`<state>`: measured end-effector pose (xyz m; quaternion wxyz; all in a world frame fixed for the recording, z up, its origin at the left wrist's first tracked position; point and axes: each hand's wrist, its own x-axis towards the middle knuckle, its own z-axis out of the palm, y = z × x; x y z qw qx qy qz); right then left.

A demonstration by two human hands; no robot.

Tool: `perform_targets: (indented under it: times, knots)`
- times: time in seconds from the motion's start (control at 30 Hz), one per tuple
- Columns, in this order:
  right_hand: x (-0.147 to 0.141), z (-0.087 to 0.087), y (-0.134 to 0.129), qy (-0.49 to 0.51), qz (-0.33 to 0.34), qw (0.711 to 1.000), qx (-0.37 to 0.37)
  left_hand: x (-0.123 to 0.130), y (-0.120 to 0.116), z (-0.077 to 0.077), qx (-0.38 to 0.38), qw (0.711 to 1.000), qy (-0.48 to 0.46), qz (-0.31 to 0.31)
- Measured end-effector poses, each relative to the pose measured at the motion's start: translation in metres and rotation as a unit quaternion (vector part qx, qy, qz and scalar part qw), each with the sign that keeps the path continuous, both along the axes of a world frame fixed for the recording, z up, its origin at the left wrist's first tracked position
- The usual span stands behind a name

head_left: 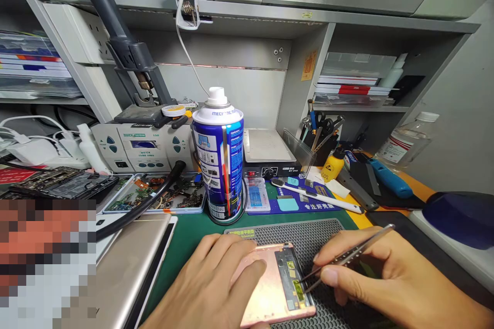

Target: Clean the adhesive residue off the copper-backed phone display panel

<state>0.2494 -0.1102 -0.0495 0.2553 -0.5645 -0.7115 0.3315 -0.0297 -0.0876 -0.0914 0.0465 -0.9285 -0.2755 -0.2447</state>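
A flat pinkish-copper panel (266,295) with a dark strip of small parts lies on a grey textured mat (324,234). My left hand (219,277) rests over its left side, fingers spread and pressing it. My right hand (363,267) pinches metal tweezers (357,251), whose tips touch or hover just above a small yellow-green part (298,290) on the strip. Whether the tips grip that part, I cannot tell.
A blue spray can (219,159) stands behind the mat. Left of it are a hot-air station (144,146), a tray of parts (170,205) and a silver tablet (131,262). A white brush (320,196) and a hot plate (270,146) sit behind.
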Motion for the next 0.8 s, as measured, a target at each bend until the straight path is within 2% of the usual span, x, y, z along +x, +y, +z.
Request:
perform_targets:
  times: [0.23,0.4,0.6,0.8]
  knots:
    - [0.0029,-0.0008,0.0031,0.008,-0.004,1.0,0.009,0.0003,0.0007,-0.0017,-0.002,1.0,0.004,0.0]
    - [0.0027,-0.0002,0.0012,-0.029,0.014,0.999,0.018,0.0013,0.0022,-0.0034,0.006,1.0,-0.003,-0.002]
    - [0.003,-0.0021,-0.0024,-0.054,0.001,0.997,0.052,0.0011,0.0008,0.0007,0.007,1.0,-0.005,-0.002]
    - [0.0017,-0.0005,-0.0031,-0.035,-0.001,0.998,0.061,0.0025,0.0013,0.0001,-0.003,1.0,-0.01,0.0]
